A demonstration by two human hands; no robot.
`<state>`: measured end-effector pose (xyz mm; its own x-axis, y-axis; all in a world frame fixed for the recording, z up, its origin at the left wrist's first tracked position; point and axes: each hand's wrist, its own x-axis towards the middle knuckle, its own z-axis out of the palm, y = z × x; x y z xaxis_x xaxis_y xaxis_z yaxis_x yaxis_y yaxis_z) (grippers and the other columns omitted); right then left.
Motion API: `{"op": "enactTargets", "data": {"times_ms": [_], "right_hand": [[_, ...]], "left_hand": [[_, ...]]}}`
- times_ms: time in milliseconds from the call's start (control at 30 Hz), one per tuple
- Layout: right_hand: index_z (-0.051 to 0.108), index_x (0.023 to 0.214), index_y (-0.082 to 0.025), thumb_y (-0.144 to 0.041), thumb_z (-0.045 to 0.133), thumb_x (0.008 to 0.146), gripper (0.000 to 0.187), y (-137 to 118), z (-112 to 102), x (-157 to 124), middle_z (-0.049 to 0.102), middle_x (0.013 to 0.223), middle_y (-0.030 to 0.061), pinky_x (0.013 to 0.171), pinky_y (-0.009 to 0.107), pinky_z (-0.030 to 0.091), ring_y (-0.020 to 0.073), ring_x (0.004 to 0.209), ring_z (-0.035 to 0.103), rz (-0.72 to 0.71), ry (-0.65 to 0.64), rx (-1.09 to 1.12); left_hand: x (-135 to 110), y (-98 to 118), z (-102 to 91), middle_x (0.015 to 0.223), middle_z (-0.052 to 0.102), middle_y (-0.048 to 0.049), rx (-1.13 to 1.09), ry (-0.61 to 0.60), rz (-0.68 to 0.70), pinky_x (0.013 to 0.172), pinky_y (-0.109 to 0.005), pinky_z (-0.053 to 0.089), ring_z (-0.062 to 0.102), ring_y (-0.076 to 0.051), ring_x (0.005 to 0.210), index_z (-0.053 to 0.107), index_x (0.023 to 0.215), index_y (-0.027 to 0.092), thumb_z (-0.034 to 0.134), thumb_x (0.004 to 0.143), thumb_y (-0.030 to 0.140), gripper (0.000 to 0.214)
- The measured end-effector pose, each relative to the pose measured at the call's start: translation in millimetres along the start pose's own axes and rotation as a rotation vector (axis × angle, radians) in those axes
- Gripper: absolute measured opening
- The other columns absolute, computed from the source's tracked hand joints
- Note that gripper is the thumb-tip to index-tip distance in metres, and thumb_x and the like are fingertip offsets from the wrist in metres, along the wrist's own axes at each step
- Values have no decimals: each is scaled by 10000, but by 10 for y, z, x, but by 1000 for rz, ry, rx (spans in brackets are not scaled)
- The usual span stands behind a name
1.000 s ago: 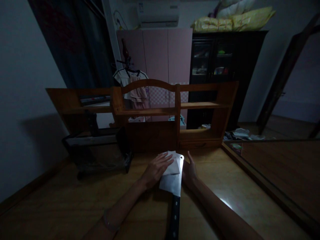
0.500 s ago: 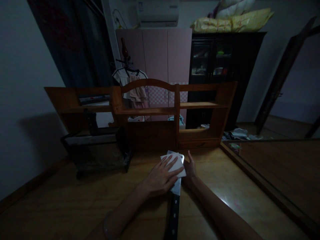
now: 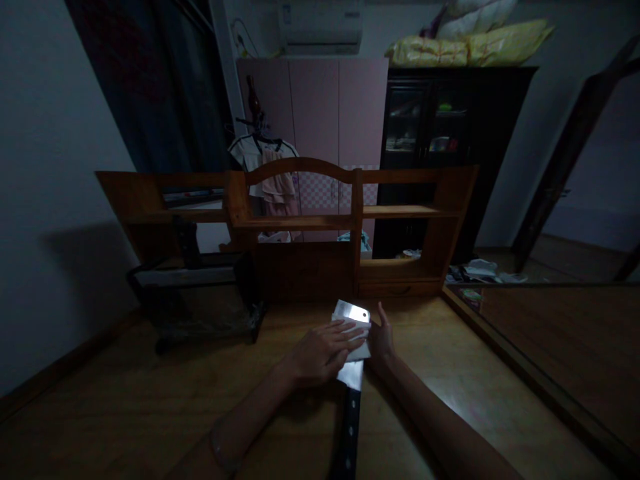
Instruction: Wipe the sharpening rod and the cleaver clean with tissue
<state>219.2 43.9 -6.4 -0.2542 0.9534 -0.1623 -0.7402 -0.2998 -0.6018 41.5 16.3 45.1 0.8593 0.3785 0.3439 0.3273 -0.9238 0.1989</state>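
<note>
A cleaver [image 3: 351, 313] with a wide steel blade and a black handle [image 3: 349, 433] lies flat on the wooden table [image 3: 150, 400], handle toward me. My left hand [image 3: 320, 350] presses a white tissue [image 3: 359, 341] onto the blade with flat, extended fingers. My right hand [image 3: 381, 339] rests open against the blade's right edge, thumb raised, steadying it. The blade's far end shows bare and shiny beyond the tissue.
A wooden shelf unit [image 3: 350, 227] stands along the table's back edge. A dark rack [image 3: 195, 280] sits to the left. Behind are a pink wardrobe [image 3: 320, 113] and a black cabinet [image 3: 440, 133]. The room is dim.
My left hand has slid the tissue back along the blade toward the handle, uncovering the blade's far end. The right hand has stayed at the blade's edge.
</note>
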Motion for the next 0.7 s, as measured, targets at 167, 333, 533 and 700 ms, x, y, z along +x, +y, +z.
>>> {"op": "enactTargets", "data": {"times_ms": [167,333,533,700], "right_hand": [[636,944,-104,-587,451,819,532,29,3,16,715,806,154,762,468,524,311,829,682,-45,-35,38],[629,993,-93,-602,427,825,573,50,-20,30,706,905,171,831,484,492,323,924,656,-65,-123,74],[634,992,-96,-584,425,832,554,61,-65,49,708,930,156,863,472,473,313,952,647,-85,-134,101],[642,978,-112,-588,415,836,547,48,-13,37,704,964,151,872,473,465,307,974,640,-69,-131,80]], "left_hand": [[-3,10,-16,1427,398,35,6,31,18,1118,-385,265,360,-159,1323,413,1371,280,274,925,225,471],[-30,-43,18,1407,434,18,32,70,33,1109,-377,285,385,-155,1308,445,1352,257,262,925,220,466],[-106,-202,112,1403,444,-22,51,183,-29,1114,-371,285,388,-156,1306,464,1341,202,256,928,218,463],[-128,-314,176,1447,378,-16,96,198,-189,1132,-382,247,304,-159,1353,409,1377,224,244,951,232,457]]}}
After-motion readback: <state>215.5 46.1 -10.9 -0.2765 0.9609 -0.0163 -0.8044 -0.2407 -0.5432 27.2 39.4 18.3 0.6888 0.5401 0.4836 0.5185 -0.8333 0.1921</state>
